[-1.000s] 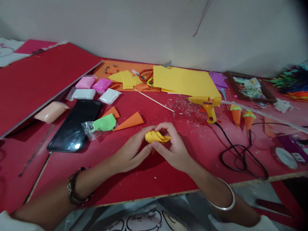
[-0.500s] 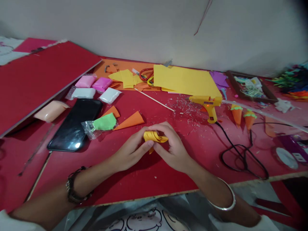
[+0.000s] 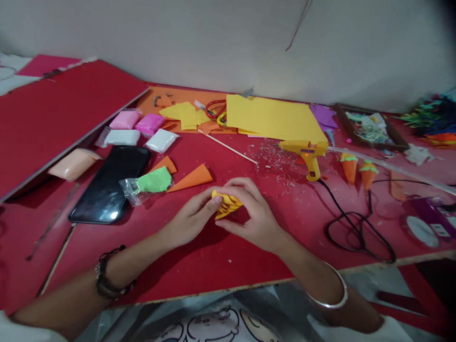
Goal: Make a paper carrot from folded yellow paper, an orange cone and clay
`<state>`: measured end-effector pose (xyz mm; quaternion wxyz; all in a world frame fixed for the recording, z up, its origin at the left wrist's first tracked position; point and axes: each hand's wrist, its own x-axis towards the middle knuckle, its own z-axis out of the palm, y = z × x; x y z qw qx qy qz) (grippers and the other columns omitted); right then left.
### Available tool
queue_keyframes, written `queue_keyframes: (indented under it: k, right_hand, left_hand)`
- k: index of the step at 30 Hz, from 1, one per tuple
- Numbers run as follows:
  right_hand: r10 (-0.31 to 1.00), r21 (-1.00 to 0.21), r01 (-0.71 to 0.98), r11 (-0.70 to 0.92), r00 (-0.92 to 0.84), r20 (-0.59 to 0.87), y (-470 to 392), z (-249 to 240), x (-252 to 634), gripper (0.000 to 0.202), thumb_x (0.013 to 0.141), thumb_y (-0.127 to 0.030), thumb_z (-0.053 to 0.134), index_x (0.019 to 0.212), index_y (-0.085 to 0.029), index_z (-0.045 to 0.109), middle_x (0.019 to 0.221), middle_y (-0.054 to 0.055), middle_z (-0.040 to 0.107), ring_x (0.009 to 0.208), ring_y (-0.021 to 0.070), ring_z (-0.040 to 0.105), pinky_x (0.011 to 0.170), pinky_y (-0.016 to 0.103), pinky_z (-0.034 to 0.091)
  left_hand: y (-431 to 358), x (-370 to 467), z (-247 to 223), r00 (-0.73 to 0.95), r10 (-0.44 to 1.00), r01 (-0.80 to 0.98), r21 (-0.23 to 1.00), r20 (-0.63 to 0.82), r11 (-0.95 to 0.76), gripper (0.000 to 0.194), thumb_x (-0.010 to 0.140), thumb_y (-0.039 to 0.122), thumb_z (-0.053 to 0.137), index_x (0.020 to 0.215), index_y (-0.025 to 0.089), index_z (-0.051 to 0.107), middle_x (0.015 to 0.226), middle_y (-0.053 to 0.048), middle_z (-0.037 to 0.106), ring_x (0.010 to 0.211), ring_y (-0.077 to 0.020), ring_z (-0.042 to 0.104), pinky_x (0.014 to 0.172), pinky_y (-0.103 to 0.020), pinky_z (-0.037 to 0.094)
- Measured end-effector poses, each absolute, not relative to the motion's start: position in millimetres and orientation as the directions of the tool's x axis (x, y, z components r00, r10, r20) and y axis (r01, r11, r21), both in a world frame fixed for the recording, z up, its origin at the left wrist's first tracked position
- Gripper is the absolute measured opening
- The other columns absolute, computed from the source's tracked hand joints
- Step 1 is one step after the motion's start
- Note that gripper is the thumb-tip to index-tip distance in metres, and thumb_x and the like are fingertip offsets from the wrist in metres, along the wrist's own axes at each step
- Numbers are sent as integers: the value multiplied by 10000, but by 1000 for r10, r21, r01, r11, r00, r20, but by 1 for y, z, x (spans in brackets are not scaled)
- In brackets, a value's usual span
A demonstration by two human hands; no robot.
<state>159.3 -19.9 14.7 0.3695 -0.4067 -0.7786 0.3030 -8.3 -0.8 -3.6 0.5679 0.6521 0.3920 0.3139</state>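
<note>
Between my hands, above the red tabletop, is a piece of folded yellow paper [image 3: 228,206] with slanting pleats. My left hand [image 3: 194,213] pinches its left end between thumb and fingers. My right hand [image 3: 254,213] curves round the right side, fingers over the top and thumb below, and the fingertips partly hide the paper. Just beyond my left hand lie an orange paper cone [image 3: 192,178] and a packet of green clay [image 3: 154,180]. A yellow glue gun [image 3: 308,154] with a small red light lies beyond my right hand.
A black phone [image 3: 110,190] and several clay packets [image 3: 124,137] lie at the left. Yellow sheets [image 3: 274,116] and red-handled scissors [image 3: 213,109] are at the back. Two small orange cones [image 3: 349,168], a looped black cable [image 3: 342,216] and a scrap tray [image 3: 372,130] occupy the right.
The yellow paper has turned between my hands, showing more of its pleats. My left thumb has moved up onto it, and my right thumb and fingers have spread further apart.
</note>
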Motion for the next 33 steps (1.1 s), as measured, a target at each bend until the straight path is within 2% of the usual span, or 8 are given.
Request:
queue_keyframes:
  k: [6, 12, 19, 26, 29, 33]
  right_hand:
    - [877, -773, 425, 471, -322, 357, -20, 13, 157, 325, 745, -288, 597, 1058, -243, 519, 1027, 50, 476, 980, 171, 497, 843, 330, 436]
    - [859, -771, 398, 498, -352, 373, -20, 11, 158, 348, 780, -217, 549, 1120, -270, 499, 1006, 42, 491, 952, 156, 509, 815, 316, 448]
    - [837, -728, 430, 534, -393, 381, -17, 10, 162, 248, 776, -229, 552, 1023, -211, 551, 929, 37, 490, 868, 133, 513, 763, 273, 450]
    - [849, -720, 464, 515, -391, 355, -15, 15, 165, 233, 782, -241, 554, 1013, -219, 554, 916, 28, 512, 852, 133, 515, 764, 260, 443]
    - [842, -692, 493, 528, -411, 350, -16, 15, 166, 256, 786, -200, 542, 1040, -233, 549, 923, 27, 519, 861, 133, 520, 765, 250, 443]
    - [843, -623, 575, 530, -433, 319, -19, 10, 167, 300, 802, -168, 506, 1091, -241, 529, 944, 40, 513, 871, 143, 529, 768, 260, 448]
  left_hand:
    - [-2, -7, 0, 505, 863, 201, 976, -28, -86, 382, 860, 414, 384, 1115, 186, 552, 994, -30, 640, 904, -171, 582, 780, -239, 476]
    - [0, -7, -2, 515, 857, 204, 972, -9, -112, 350, 861, 409, 381, 1049, 205, 594, 896, -10, 658, 832, -153, 594, 731, -228, 486]
    - [-2, -7, 3, 537, 839, 189, 982, -83, -24, 417, 853, 470, 349, 867, 165, 633, 721, -6, 620, 671, -124, 563, 647, -219, 483]
    - [3, -11, -3, 563, 805, 161, 980, -186, 114, 351, 855, 419, 399, 923, 160, 626, 678, 2, 594, 677, -106, 543, 668, -206, 450]
    - [5, -11, -3, 590, 790, 135, 985, -167, 108, 339, 848, 414, 417, 962, 167, 619, 730, -3, 615, 687, -101, 548, 675, -201, 449]
    - [6, -8, 1, 593, 791, 168, 984, -148, 58, 306, 812, 365, 495, 1041, 186, 588, 918, -17, 641, 838, -129, 568, 740, -209, 451]
